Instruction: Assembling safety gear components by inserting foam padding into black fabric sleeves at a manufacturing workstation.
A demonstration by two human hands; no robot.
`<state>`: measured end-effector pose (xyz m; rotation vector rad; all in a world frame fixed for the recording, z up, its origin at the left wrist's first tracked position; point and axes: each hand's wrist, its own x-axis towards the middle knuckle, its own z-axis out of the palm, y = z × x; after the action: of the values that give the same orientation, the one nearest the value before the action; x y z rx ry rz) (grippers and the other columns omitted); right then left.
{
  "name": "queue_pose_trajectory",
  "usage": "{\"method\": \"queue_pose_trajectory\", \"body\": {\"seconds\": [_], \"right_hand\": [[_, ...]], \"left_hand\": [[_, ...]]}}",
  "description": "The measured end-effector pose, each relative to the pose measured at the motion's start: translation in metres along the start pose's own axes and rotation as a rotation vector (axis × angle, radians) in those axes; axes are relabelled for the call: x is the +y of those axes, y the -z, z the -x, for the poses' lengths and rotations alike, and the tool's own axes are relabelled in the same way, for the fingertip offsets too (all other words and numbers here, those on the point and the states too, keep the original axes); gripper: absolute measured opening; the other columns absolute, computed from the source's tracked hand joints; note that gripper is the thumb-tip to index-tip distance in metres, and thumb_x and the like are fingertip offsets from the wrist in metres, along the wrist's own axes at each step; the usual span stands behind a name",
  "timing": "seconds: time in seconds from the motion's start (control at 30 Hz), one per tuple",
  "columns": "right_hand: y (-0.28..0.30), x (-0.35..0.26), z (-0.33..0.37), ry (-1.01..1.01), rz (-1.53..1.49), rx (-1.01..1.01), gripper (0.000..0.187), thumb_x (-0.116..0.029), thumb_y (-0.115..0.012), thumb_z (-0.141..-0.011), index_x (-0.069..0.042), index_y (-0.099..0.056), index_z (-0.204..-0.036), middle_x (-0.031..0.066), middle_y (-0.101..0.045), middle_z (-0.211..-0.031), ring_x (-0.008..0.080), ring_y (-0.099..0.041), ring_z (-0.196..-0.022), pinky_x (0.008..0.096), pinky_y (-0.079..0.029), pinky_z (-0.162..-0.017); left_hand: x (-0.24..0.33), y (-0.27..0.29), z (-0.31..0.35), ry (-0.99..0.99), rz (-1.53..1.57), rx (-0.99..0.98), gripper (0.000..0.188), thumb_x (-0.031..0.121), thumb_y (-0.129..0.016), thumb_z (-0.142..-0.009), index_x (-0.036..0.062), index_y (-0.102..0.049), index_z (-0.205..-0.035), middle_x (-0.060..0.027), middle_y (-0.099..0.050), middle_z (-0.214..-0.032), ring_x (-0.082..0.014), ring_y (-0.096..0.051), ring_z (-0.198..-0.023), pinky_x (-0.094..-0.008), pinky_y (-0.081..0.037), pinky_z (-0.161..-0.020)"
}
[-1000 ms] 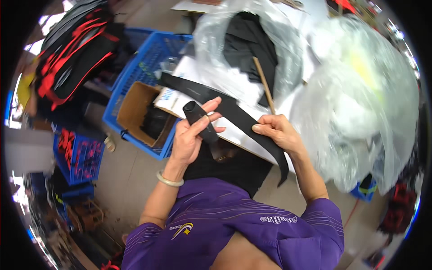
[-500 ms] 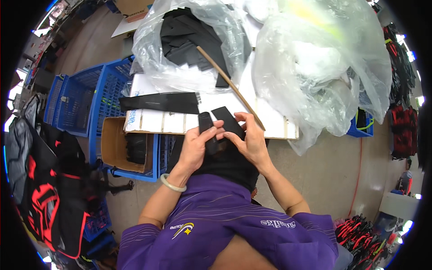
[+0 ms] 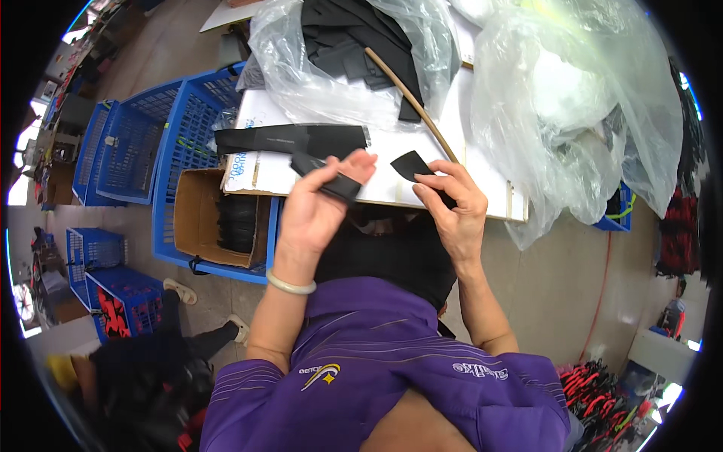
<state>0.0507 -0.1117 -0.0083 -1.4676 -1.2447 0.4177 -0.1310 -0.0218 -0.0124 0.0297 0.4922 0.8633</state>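
Observation:
My left hand (image 3: pixel 310 215) is closed on a small black strip (image 3: pixel 343 186), the thumb across it and the fingers pointing up. In my right hand (image 3: pixel 458 200), thumb and fingers pinch a flat black piece (image 3: pixel 410 164) with a pointed far end; its near part is hidden by the fingers. The two hands are apart over the near edge of a white board-topped table (image 3: pixel 384 177). Just beyond the left hand a longer black strip (image 3: pixel 279 139) lies flat. A thin wooden stick (image 3: pixel 410 102) slants across the table beyond the right hand.
A clear plastic bag (image 3: pixel 275 71) of black pieces (image 3: pixel 361 45) lies open at the far side. Another large plastic bag (image 3: pixel 520 143) overhangs the right edge. On the left, a blue crate (image 3: pixel 160 226) holds a cardboard box (image 3: pixel 197 239). Someone in dark clothing (image 3: pixel 143 377) is at lower left.
My hands have drawn apart, the right moving rightward with its black piece, the left keeping its strip. The black-and-red goods at left have gone, and a person shows there.

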Motion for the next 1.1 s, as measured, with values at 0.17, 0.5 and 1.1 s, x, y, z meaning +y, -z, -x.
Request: {"method": "queue_pose_trajectory", "body": {"seconds": [0.17,0.5,1.1], "right_hand": [[-0.006,-0.023,0.004,0.197,0.064,-0.072,0.011,0.0,-0.07,-0.069,-0.001,-0.068,-0.08,0.009,-0.065,-0.089,0.0225,-0.064,-0.075,0.0289,-0.051,-0.064],[-0.014,-0.025,0.002,0.347,0.221,0.052,0.009,-0.007,-0.069,-0.07,-0.004,-0.061,-0.071,0.0044,-0.06,-0.076,0.0188,-0.06,-0.063,0.0296,-0.046,-0.051],[-0.019,-0.031,-0.002,0.358,0.22,-0.114,0.009,-0.006,-0.069,-0.069,-0.003,-0.061,-0.072,0.0053,-0.062,-0.079,0.021,-0.06,-0.068,0.0308,-0.048,-0.056]], "left_hand": [[0.005,-0.01,0.001,0.072,0.174,0.001,0.039,-0.004,-0.042,-0.091,-0.016,-0.026,-0.125,-0.034,-0.038,-0.132,-0.0414,-0.039,-0.126,-0.0471,-0.034,-0.11],[-0.012,-0.014,-0.004,0.008,0.231,-0.016,0.018,-0.013,-0.037,-0.087,-0.0012,-0.035,-0.1,-0.0333,-0.038,-0.132,-0.0418,-0.037,-0.128,-0.0507,-0.034,-0.109],[-0.012,0.005,-0.019,-0.097,0.156,-0.052,0.013,0.003,-0.062,-0.087,0.0088,-0.053,-0.079,-0.0097,-0.059,-0.085,-0.0111,-0.05,-0.062,-0.0263,-0.044,-0.063]]}}
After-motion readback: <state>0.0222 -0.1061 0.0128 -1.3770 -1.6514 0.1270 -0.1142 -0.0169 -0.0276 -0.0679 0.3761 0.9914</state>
